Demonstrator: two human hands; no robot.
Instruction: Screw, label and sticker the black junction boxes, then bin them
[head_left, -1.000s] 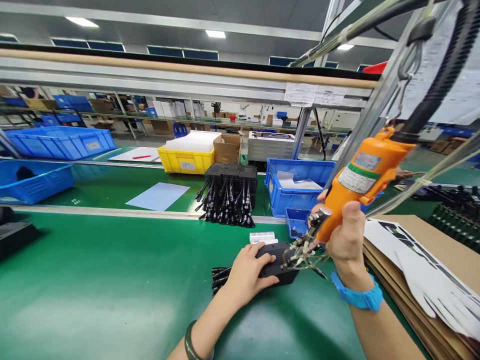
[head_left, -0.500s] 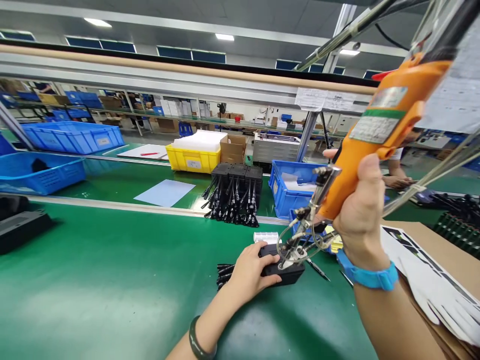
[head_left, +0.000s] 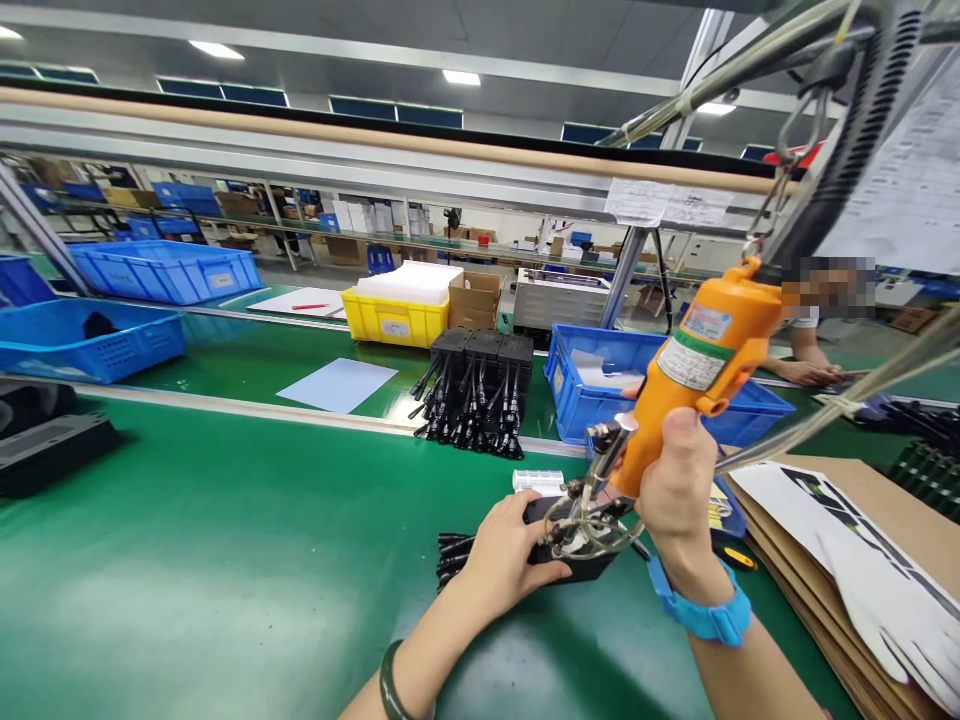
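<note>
Orange electric screwdriver (head_left: 686,360) leans, lower end at top of black rectangular case (head_left: 591,571); case lies flat on green desk (head_left: 225,560), black cables (head_left: 454,558) bunched off left end.

The bare left hand (head_left: 510,550) lies low, back upward, its bent fingers and lower-set thumb parted in a clasp, short of the far, metal-trimmed edge of the glossy green, flat-topped table (head_left: 225,560). Its forearm slants up rightward to a nearly straight wrist. The bare right hand (head_left: 679,480) is raised higher, curled in a full grip, thumb pointing upward, its forearm slanting up leftward.
</note>
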